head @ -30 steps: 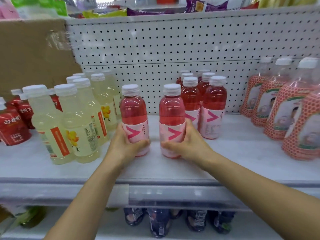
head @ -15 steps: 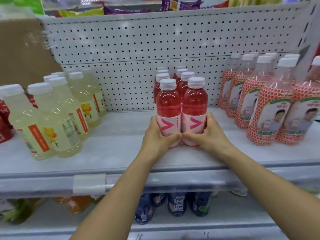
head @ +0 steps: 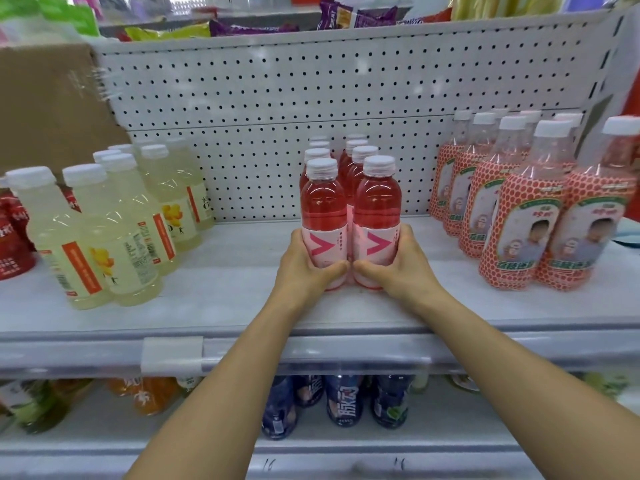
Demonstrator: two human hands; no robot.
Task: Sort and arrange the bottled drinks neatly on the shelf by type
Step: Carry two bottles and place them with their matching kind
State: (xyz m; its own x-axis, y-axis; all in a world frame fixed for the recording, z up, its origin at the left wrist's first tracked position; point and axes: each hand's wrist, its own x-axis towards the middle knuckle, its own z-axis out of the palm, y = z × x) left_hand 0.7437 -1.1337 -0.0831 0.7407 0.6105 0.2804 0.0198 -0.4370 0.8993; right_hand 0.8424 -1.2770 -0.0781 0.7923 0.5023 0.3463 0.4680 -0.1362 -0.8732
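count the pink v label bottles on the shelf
8 caps show: two rows of four. Front pair stand in the left hand and right hand; more may be hidden.

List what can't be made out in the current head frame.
- Rear pink bottles: head view, only caps show, hidden behind the two front pink bottles.
- Left hand and right hand: fingers wrap behind the bottles, out of sight.
- Red bottles: cut off by the left edge.
- Dark bottles below: tops hidden by the shelf lip.

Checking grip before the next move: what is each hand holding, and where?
Left hand holds the left front pink bottle at its lower label; right hand likewise holds the right front pink bottle.
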